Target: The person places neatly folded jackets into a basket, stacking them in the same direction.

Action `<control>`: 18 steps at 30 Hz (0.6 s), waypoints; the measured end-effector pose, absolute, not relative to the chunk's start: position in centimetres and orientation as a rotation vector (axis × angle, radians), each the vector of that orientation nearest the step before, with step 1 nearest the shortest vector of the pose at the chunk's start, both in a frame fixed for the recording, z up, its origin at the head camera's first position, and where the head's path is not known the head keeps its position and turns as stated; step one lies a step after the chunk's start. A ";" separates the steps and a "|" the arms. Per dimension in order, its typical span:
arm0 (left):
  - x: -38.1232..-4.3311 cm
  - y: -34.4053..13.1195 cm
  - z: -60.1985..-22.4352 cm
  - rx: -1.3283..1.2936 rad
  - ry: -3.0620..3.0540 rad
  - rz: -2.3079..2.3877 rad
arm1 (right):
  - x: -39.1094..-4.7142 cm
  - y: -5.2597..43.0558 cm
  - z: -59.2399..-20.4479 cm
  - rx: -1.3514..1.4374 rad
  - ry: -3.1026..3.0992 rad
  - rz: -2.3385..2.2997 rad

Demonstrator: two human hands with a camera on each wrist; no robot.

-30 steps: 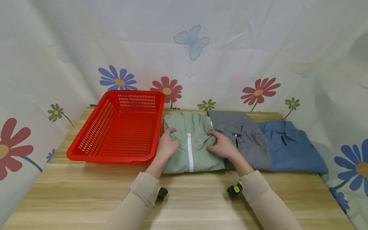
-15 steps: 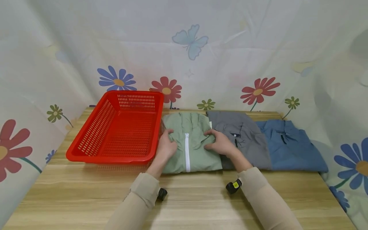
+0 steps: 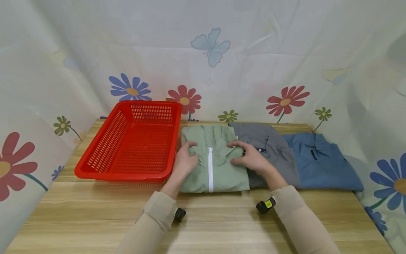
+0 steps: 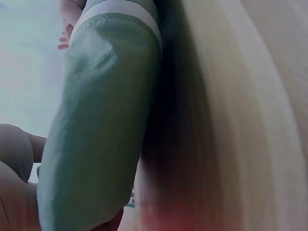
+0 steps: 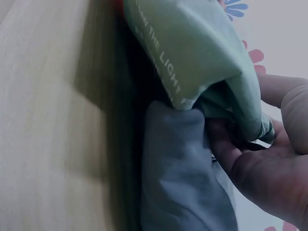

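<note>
A folded light green jacket (image 3: 219, 173) with a white zipper lies between my hands in the head view. My left hand (image 3: 186, 159) grips its left side; in the left wrist view, the thumb is over the jacket (image 4: 101, 106) and fingertips show beneath it. On the opposite side, my right hand (image 3: 248, 157) holds the edge, thumb on top and fingers tucked under the fold in the right wrist view. There, white lettering runs along the green jacket (image 5: 197, 48). Just right of it lies a folded grey garment (image 3: 279, 158), which the green one overlaps.
A red plastic basket (image 3: 118, 174) stands at the left, close beside the green jacket. Past the grey garment, a folded blue garment (image 3: 330, 165) reaches the right side of the wooden table (image 3: 215, 225). A flower-printed curtain (image 3: 203, 70) encloses the back and sides.
The green jacket shifts slightly left, then back to the right, with both hands staying at its sides. My right hand and forearm are now a little farther right.
</note>
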State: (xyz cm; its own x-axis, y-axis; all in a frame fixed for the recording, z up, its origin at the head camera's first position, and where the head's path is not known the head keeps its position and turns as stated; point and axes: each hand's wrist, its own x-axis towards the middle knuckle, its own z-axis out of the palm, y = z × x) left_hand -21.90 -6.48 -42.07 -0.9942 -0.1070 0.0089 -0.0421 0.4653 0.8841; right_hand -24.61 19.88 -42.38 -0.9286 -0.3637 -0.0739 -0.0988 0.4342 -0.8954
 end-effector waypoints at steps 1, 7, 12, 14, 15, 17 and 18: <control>-21.8 -6.4 -41.9 0.134 -2.644 -1.574 | -24.6 20.0 -42.3 -0.401 2.436 -1.498; -21.2 -6.3 -40.1 0.096 -2.680 -1.583 | -24.1 20.4 -41.2 -0.374 2.415 -1.571; -20.8 -6.7 -38.9 0.085 -2.640 -1.771 | -23.8 20.9 -40.0 -0.361 2.373 -1.623; -20.7 -6.9 -38.5 0.082 -2.614 -1.844 | -23.7 21.1 -39.5 -0.363 2.385 -1.604; -20.7 -7.0 -38.3 0.078 -2.600 -1.881 | -23.7 21.1 -39.2 -0.361 2.391 -1.592; -20.6 -7.3 -37.9 0.051 -2.582 -1.928 | -23.6 21.3 -38.5 -0.351 2.400 -1.572; -20.6 -7.5 -37.6 0.035 -2.577 -1.951 | -23.6 21.4 -38.3 -0.343 2.410 -1.562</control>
State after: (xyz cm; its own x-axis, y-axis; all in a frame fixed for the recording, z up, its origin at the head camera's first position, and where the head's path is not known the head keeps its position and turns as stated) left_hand -20.62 -7.49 -37.65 -0.9957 0.0374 -0.0852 -0.0719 0.2725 0.9595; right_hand -23.58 21.36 -38.25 -0.9413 -0.3281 -0.0798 -0.0612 0.3980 -0.9153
